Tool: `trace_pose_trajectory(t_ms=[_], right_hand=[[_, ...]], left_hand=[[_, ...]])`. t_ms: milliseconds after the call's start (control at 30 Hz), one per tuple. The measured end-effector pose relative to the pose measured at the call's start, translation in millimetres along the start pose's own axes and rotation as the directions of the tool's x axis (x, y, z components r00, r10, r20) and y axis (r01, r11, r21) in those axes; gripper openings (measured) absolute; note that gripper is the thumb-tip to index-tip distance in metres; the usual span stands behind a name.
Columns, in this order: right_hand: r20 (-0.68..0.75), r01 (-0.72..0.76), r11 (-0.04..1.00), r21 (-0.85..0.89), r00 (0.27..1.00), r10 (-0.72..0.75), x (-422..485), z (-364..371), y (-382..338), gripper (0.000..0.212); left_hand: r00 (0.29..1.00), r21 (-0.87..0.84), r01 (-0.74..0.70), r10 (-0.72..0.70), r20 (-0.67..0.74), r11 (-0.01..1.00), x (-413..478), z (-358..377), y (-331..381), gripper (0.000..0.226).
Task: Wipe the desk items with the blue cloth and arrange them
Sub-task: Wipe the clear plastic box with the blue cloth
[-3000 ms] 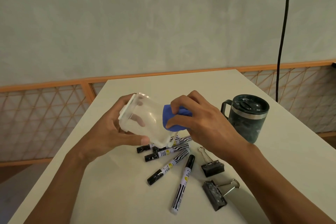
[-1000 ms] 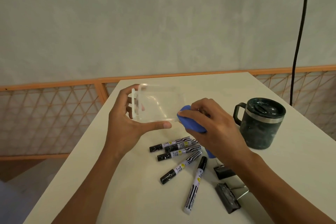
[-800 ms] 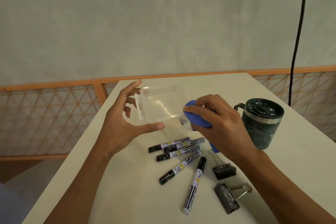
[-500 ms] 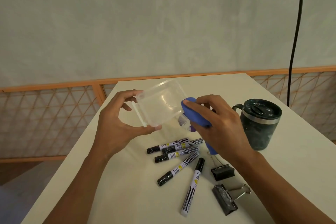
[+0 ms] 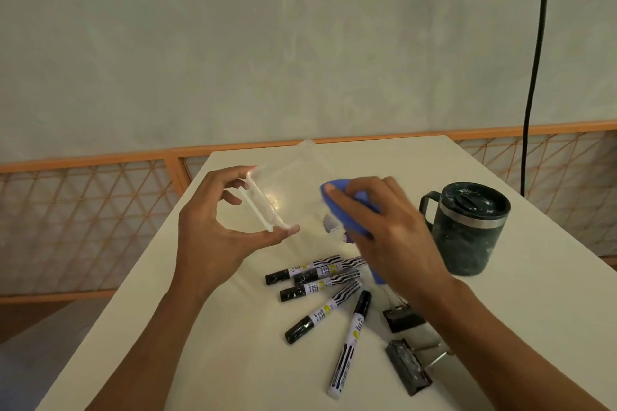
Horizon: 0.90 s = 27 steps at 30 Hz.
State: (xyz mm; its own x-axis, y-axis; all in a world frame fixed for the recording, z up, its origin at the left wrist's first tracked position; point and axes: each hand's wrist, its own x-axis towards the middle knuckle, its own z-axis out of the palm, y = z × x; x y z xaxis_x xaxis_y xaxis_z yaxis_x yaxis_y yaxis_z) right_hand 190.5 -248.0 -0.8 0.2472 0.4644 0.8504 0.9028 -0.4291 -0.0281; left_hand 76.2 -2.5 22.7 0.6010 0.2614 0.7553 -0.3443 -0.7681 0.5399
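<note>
My left hand (image 5: 213, 233) holds a clear plastic container (image 5: 290, 190) by its white rim, above the white desk (image 5: 207, 344), tilted on its side. My right hand (image 5: 387, 230) grips the blue cloth (image 5: 340, 207) and presses it against the container's right side. Below lie several black-and-white markers (image 5: 320, 280), fanned out, with one longer marker (image 5: 350, 334) nearest me. Two dusty black binder clips (image 5: 409, 367) lie to their right, partly under my right forearm.
A dark lidded mug (image 5: 467, 230) with a handle stands at the right of the desk. An orange lattice railing (image 5: 83, 220) runs behind the desk, and a black cable (image 5: 534, 70) hangs down the wall at the right.
The container has turned in my left hand, its far end tipping up and away. My right hand with the cloth has stayed against its right side, shifting slightly.
</note>
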Motion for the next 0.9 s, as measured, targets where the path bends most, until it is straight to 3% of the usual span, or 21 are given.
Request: trace_pose_trajectory(t_ms=[133, 267, 433, 700, 900], right_hand=[[-0.018, -0.115, 0.992, 0.042, 0.993, 0.116, -1, -1, 12, 0.066], [0.035, -0.212, 0.953, 0.218, 0.977, 0.209, 1, -5, 6, 0.049], [0.094, -0.255, 0.919, 0.301, 0.967, 0.238, 1, -3, 9, 0.039], [0.179, -0.209, 0.947, 0.242, 0.969, 0.168, 4, -1, 15, 0.032], [0.151, -0.299, 0.887, 0.352, 0.953, 0.261, 10, -7, 9, 0.022]], left_hand=[[0.997, -0.06, 0.073, -0.072, 0.029, 0.995, -2, 6, 3, 0.087], [0.962, -0.229, 0.26, -0.229, 0.151, 0.938, -2, 8, 1, 0.076], [0.897, -0.239, 0.38, -0.294, 0.329, 0.893, 1, 4, -1, 0.061], [0.905, -0.159, 0.248, -0.17, 0.389, 0.956, 5, -9, -12, 0.028], [0.911, -0.234, 0.243, -0.139, 0.387, 0.941, 4, -8, -19, 0.015]])
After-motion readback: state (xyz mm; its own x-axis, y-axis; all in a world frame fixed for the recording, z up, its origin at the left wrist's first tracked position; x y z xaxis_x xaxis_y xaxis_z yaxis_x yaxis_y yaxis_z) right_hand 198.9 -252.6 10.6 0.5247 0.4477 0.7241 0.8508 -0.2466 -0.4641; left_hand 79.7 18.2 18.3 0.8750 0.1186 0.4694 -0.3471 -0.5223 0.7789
